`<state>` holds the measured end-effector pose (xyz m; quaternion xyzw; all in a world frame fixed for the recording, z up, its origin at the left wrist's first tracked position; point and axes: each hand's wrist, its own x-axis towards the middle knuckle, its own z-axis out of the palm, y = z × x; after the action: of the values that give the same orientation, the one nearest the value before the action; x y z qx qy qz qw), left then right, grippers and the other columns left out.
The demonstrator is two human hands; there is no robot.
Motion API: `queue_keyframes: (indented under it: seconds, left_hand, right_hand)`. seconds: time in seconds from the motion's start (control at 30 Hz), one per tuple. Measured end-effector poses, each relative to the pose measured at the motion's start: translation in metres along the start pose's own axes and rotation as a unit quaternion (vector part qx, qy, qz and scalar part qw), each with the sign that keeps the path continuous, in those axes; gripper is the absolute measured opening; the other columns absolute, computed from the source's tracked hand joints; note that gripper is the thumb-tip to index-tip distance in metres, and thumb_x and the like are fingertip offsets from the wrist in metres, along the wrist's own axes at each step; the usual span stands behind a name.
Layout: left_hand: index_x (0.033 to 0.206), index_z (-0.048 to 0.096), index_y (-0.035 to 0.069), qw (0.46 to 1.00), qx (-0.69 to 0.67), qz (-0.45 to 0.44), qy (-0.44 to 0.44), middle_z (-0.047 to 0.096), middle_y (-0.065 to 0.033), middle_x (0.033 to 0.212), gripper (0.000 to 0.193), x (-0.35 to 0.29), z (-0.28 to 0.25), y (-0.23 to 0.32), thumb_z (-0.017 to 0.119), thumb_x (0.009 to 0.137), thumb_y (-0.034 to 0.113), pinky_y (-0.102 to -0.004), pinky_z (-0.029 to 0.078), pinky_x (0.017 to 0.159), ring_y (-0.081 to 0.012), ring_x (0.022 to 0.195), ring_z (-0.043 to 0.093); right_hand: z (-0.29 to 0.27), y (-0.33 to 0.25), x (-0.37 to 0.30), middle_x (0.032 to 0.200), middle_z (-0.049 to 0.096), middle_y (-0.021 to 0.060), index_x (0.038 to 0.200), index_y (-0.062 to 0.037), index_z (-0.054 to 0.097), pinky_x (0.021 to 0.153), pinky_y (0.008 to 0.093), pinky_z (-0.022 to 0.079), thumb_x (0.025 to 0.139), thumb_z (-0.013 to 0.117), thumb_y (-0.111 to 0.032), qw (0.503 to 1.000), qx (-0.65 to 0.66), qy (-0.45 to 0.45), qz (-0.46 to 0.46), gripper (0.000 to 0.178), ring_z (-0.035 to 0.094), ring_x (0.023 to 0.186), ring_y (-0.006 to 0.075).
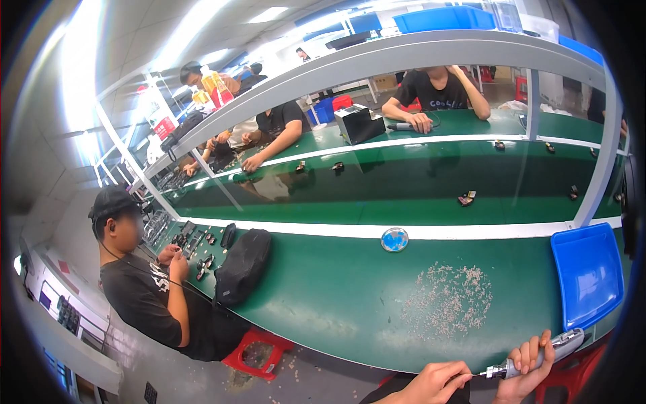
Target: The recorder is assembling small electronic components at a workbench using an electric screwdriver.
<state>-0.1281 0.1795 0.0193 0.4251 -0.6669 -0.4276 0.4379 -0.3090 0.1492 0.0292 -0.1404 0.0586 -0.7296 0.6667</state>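
Driver Lying Sideways Across Your Two Hands at the Bench Edge

Your right hand (pixel 530 367) is wrapping its fingers around the grey body of a power screwdriver (pixel 566 343), which is lying nearly level at the near edge of the green workbench (pixel 323 296), low on the right. Its silver nose is pointing left, toward your left hand (pixel 437 381). There, your thumb and fingers are drawing together right beside the tip; whether they are pinching the bit or some tiny piece, you are showing too little to tell.

Beyond your hands, many small pale pieces (pixel 449 300) are lying in a loose scatter on the bench top. A round dish (pixel 394 240) with blue in it is sitting farther back, near the white rail (pixel 323 229). A blue tray (pixel 589 276) is resting at the right end, its far edge leaning up by the shelf post.

Well to your left, a black bag (pixel 245 266) is standing on the bench between you and a co-worker (pixel 145 283) in a black cap, who is holding both hands close together over dark parts (pixel 202 266).
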Motion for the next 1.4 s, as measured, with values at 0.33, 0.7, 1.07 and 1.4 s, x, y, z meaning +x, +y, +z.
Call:
queue_keyframes:
  seconds: [0.33, 0.7, 1.07, 1.4]
  left_hand:
    - [0.081, 0.062, 0.001, 0.996, 0.082, 0.041, 0.008, 0.061, -0.0135, 0.072, 0.004, 0.0, 0.004, -0.011, 0.061, 0.084, 0.003, -0.0348, 0.049, 0.059, -0.0291, 0.064, 0.062]
    - [0.092, 0.058, -0.003, 0.989, 0.043, -0.053, 0.128, 0.065, -0.0098, 0.077, 0.022, 0.033, -0.021, -0.043, 0.071, 0.075, -0.005, -0.0236, 0.049, 0.061, -0.0136, 0.065, 0.061]
    - [0.099, 0.063, -0.004, 0.962, 0.268, 0.0, 0.061, 0.062, -0.0065, 0.073, 0.014, 0.178, -0.093, -0.062, 0.053, 0.091, 0.003, -0.0236, 0.047, 0.064, -0.0103, 0.072, 0.06]
    - [0.105, 0.051, 0.003, 0.822, 0.55, -0.026, 0.144, 0.056, -0.0218, 0.1, 0.043, 0.319, -0.088, -0.133, 0.068, 0.078, 0.031, -0.0476, 0.049, 0.078, -0.0391, 0.095, 0.058]
  right_hand:
    - [-0.014, 0.01, 0.0, 0.052, 0.029, -0.004, 0.089, -0.0083, 0.047, 0.04, 0.0222, 0.028, 0.093, 0.045, -0.015, 0.992, 0.017, 0.103, -0.074, 0.008, 0.027, 0.042, 0.005]
    - [-0.051, 0.0, 0.03, 0.055, 0.037, -0.0016, 0.086, -0.0081, 0.052, 0.053, 0.0266, 0.035, 0.091, 0.048, -0.019, 0.997, -0.012, 0.067, -0.042, 0.012, 0.036, 0.048, 0.0097]
    - [-0.065, -0.004, 0.032, 0.057, 0.038, -0.0004, 0.087, -0.0078, 0.045, 0.053, 0.027, 0.034, 0.092, 0.047, -0.018, 0.993, 0.023, 0.089, -0.068, 0.012, 0.037, 0.049, 0.0101]
    - [-0.075, -0.014, 0.023, 0.073, 0.052, 0.0065, 0.103, -0.0049, 0.047, 0.062, 0.0316, 0.044, 0.088, 0.052, -0.015, 0.997, 0.059, 0.017, -0.041, 0.019, 0.051, 0.063, 0.0154]
